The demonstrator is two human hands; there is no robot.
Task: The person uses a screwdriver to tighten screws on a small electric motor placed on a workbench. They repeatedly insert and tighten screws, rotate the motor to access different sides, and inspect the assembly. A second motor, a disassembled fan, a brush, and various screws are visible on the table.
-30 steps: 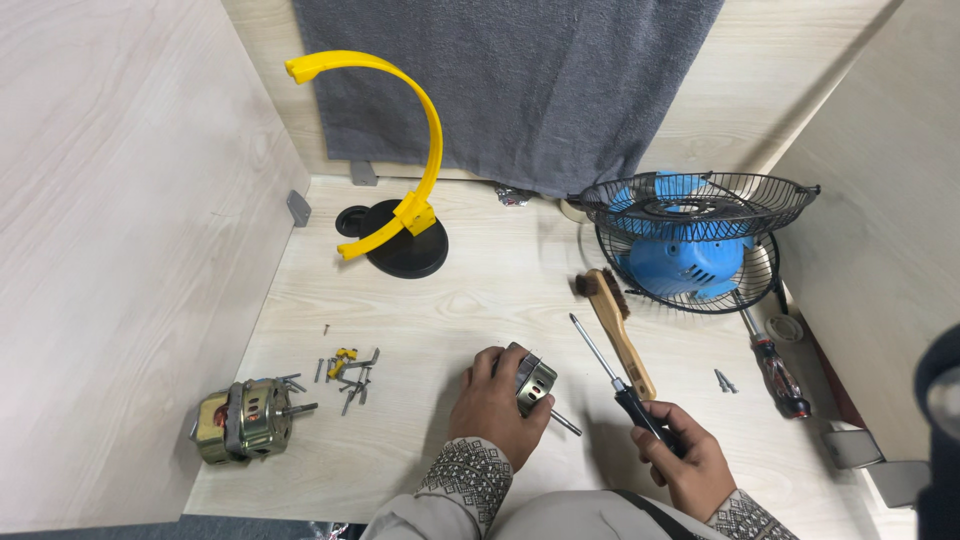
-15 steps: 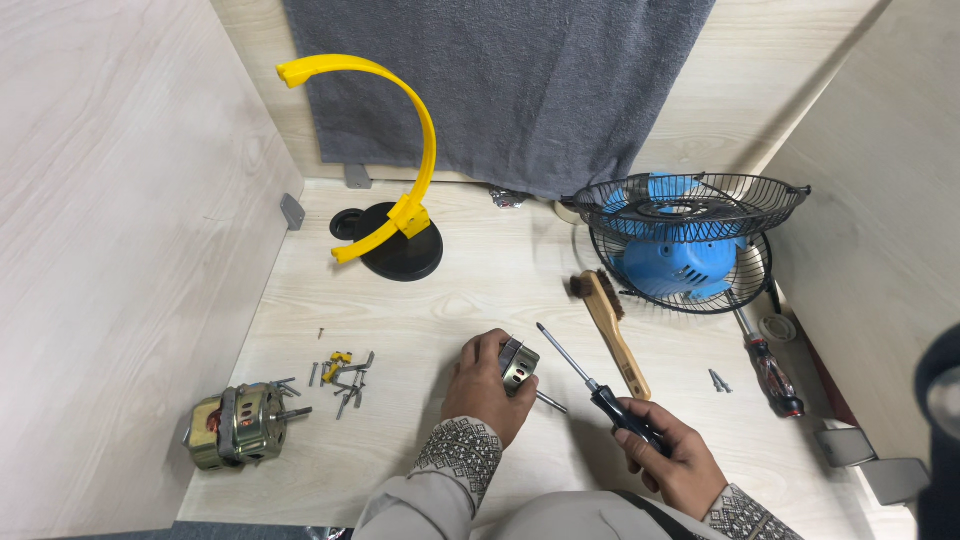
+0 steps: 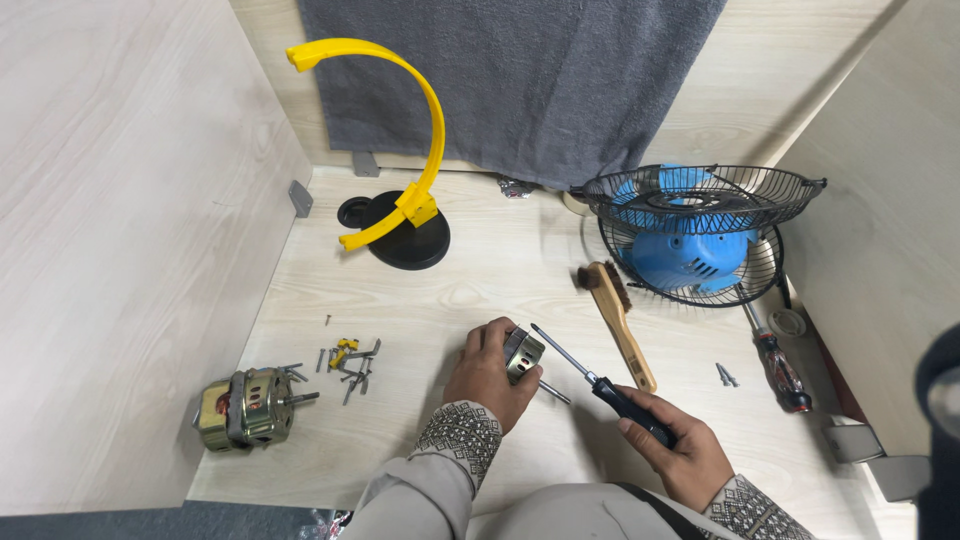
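Observation:
My left hand (image 3: pixel 488 372) grips a small round metal motor part (image 3: pixel 522 355) with a thin shaft, held on the pale wooden tabletop (image 3: pixel 500 270). My right hand (image 3: pixel 675 450) holds a black-handled screwdriver (image 3: pixel 600 383); its metal tip touches the top of the metal part. A wooden-handled brush (image 3: pixel 620 322) lies just right of the screwdriver shaft.
A blue fan in black wire guards (image 3: pixel 695 235) sits at the back right. A yellow curved stand on a black base (image 3: pixel 405 215) is at the back. A motor (image 3: pixel 245 408), loose screws (image 3: pixel 348 362), a red-handled screwdriver (image 3: pixel 775 362) and a grey towel (image 3: pixel 510 80) are around.
The screwdriver tip swung left from beside the brush onto the metal part. My left hand kept its hold on the part.

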